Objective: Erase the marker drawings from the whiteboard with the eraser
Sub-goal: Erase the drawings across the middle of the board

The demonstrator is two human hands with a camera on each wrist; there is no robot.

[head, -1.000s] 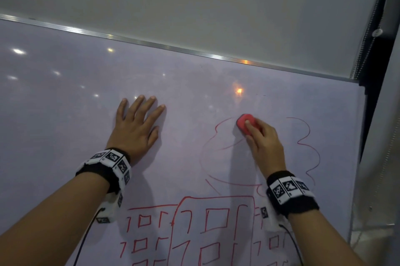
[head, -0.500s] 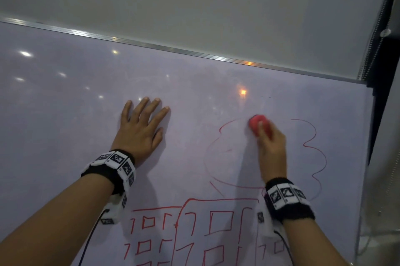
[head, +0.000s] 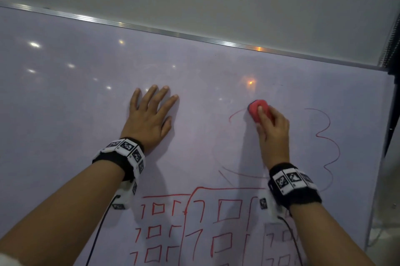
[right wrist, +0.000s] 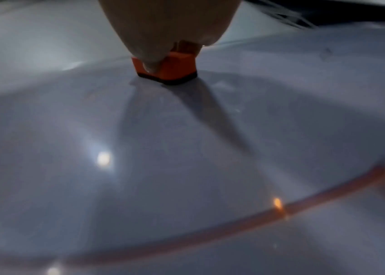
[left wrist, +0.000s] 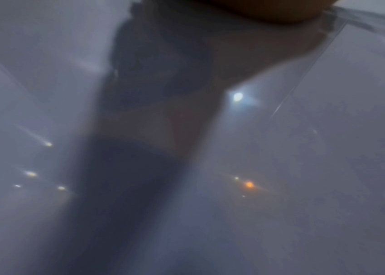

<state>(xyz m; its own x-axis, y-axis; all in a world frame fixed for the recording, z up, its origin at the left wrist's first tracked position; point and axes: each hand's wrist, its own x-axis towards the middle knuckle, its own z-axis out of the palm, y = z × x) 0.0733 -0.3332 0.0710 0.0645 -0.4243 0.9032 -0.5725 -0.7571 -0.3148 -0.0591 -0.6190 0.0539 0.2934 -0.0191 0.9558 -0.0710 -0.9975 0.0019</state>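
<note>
My right hand (head: 273, 133) pinches the small red eraser (head: 258, 110) by its sides, dark felt face flat against the whiteboard (head: 65, 96). My left hand (head: 149, 117) lies beside it, fingers spread, palm pressed to the bare board to steady me. The eraser looks light and stiff-bodied with a soft pad, so a grip on its side walls should serve; the glossy board looks slick. Red marker loops (head: 324, 135) curve just right of the eraser; boxy red drawings (head: 216, 218) sit between my wrists.
</note>
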